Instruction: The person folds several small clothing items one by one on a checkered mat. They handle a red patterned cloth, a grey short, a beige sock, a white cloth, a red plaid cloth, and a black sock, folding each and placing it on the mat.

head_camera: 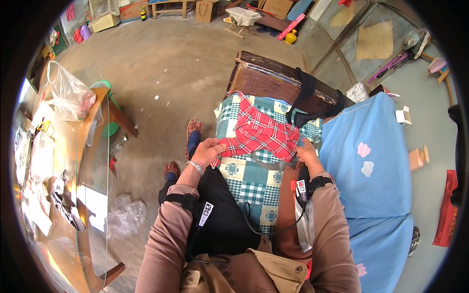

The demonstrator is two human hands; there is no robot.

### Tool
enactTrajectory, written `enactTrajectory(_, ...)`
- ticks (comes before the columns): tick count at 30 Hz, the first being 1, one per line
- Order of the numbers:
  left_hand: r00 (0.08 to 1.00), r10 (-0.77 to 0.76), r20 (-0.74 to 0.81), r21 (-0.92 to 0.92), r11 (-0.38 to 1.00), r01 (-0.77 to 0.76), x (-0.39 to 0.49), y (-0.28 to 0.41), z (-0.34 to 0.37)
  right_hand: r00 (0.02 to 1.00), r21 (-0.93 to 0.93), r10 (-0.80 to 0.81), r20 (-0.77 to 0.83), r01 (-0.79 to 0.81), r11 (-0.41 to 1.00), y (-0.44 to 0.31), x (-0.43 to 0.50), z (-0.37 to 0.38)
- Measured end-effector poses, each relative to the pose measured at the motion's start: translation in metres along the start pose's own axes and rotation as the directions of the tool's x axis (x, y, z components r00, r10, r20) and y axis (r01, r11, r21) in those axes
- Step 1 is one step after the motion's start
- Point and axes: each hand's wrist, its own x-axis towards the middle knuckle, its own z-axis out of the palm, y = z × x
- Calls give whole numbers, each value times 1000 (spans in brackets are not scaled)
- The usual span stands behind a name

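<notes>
A red plaid cloth garment (258,133) with white and dark lines lies spread and creased in front of me. My left hand (208,152) pinches its left end between thumb and fingers. At the opposite side, my right hand (307,153) grips the garment's right edge, where a bit of blue shows by the fingers. Beneath it is a green-and-cream patchwork-print seat cover (253,186). A grey strap (269,165) curves out from under the cloth near my right hand.
A wooden-edged armrest (271,78) with black cloth (307,91) over it stands beyond the garment. Blue cushions (366,157) line the right side. On the left is a glass-topped wooden table (96,106) bearing a plastic bag (69,93). A crumpled clear bag (126,216) lies below.
</notes>
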Motion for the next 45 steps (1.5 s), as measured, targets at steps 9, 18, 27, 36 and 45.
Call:
enactTrajectory(9,997,-47,58,-148,987,55,50,21,10,424,-10,-905,-29,905,425,-52,-2,3)
enactTrajectory(18,997,71,30,219,973,-76,72,-11,46,636,-126,-731,-248,727,675,-79,13,6)
enactTrajectory(27,959,-45,280,422,903,-81,88,-6,49,733,158,-539,-414,641,751,-74,12,14)
enactTrajectory(36,916,-202,346,169,974,151,80,15,54,411,152,-897,163,888,434,-97,-32,47)
enactTrajectory(45,955,61,289,-129,991,-25,80,40,41,802,719,-596,42,390,575,-79,-13,0)
